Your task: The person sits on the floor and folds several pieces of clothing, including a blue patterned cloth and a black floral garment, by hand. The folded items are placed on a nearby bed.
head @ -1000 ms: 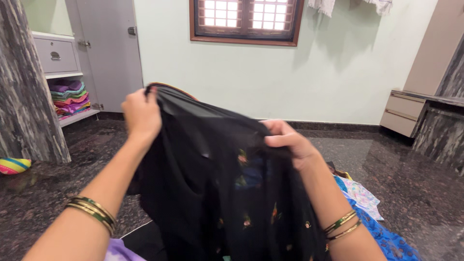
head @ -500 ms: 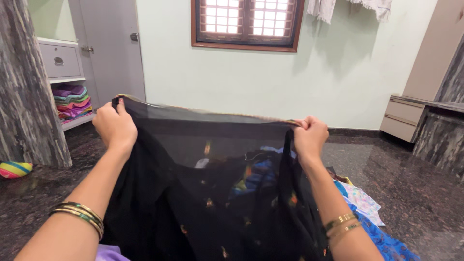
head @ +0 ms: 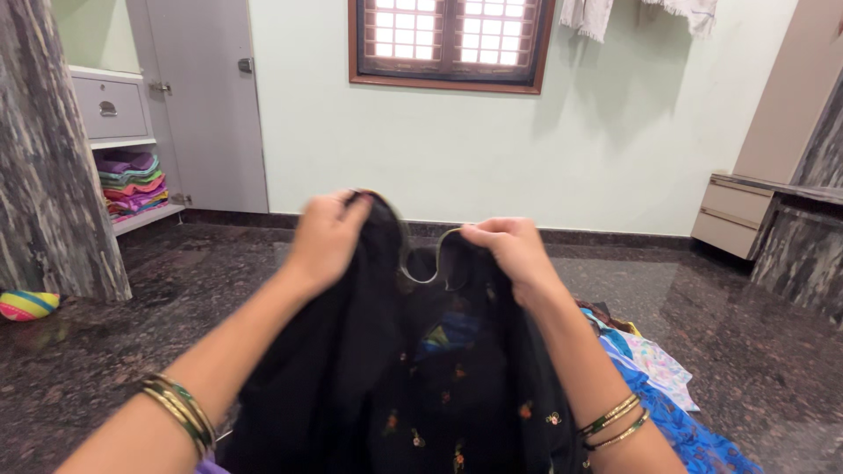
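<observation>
Both my hands hold up a sheer black cloth (head: 439, 386) with small coloured embroidered flowers and a thin gold edge. My left hand (head: 327, 235) grips its top edge at the left, and my right hand (head: 509, 246) pinches the top edge at the right. The two hands are close together, so the edge sags in a small loop between them and the cloth hangs in folds below. Gold and green bangles sit on both wrists.
Blue and pale printed clothes (head: 667, 395) lie on the dark polished stone floor at the lower right. A shelf with folded coloured clothes (head: 132, 184) stands at the left by a grey door. A striped ball (head: 28, 305) lies at the far left. A low cabinet (head: 733, 215) is at the right.
My hands have come together from a wide spread, and the cloth that was stretched flat now hangs bunched in folds between them.
</observation>
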